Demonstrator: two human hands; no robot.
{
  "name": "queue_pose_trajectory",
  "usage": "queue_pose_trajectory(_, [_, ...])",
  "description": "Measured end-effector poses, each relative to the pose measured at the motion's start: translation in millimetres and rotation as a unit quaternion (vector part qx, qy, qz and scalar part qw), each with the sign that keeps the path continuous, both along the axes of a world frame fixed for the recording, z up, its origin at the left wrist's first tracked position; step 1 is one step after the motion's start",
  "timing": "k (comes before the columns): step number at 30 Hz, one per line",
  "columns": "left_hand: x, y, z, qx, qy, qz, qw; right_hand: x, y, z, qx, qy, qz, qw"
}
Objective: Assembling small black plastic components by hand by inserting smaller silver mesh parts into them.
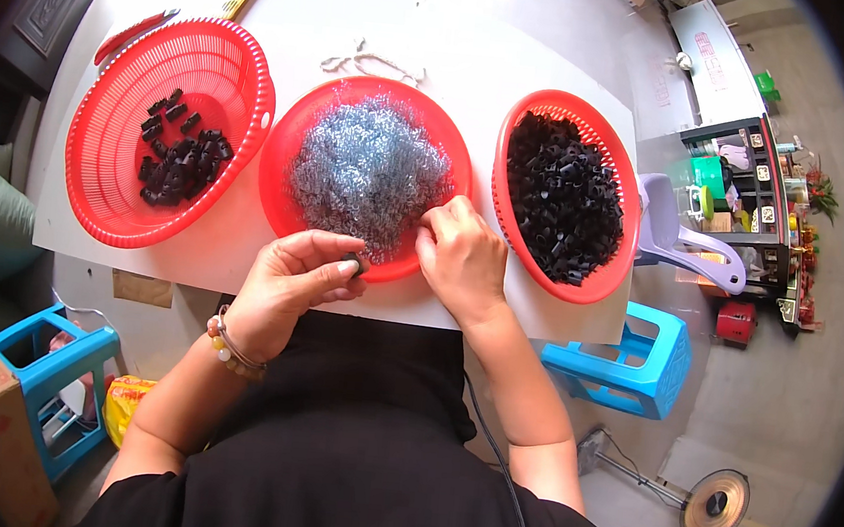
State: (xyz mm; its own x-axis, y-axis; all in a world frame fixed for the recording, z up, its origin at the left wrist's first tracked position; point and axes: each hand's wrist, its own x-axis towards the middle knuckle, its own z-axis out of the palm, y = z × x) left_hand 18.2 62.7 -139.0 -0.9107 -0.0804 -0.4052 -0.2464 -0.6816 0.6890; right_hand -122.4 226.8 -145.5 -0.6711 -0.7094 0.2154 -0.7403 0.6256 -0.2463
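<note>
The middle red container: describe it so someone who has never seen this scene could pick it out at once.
On the white table, look between the left basket and the right basket, both red and holding black pieces. There sits the middle red container. It alone is heaped with silvery pieces.

Looking steeply down from the person's head, through the left one of two wide fisheye cameras being worn side by side. Facing past the black shirt (354, 468) along the lower edge and onto the white table (481, 53) from above. Hanging near enough for showing the left hand (284, 287) and right hand (463, 257) large, close to the middle. Spreading out to the grey floor (719, 430) at right. Presenting everything upright and unmirrored, while bending straight edges toward a round, black rim.
</note>
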Motion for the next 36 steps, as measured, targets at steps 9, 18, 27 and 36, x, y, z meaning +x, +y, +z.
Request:
queue_pose_trajectory(9, [-16.3, 4.2, 4.6, 0.033, 0.002, 0.030, 0.999, 28.3, 10.7, 30.9, -0.222, -0.316, -0.023, 0.922])
queue_pose_trajectory(18, [-18.4, 12.4, 8.0, 0.027, -0.002, 0.021, 0.999, 34.5, 6.4, 36.8, -0.284, -0.313, 0.078, 0.903])
queue_pose_trajectory(27, [-17.3, 17.8, 8.1, 0.021, -0.014, 0.009, 1.000, 33.6, 7.7, 40.9, -0.254, -0.355, 0.049, 0.898])
queue_pose_trajectory(36, [-9.9, 24.3, -1.7, 0.193, -0.017, -0.076, 0.978, 31.3, 22.3, 38.4, -0.263, -0.467, 0.074, 0.841])
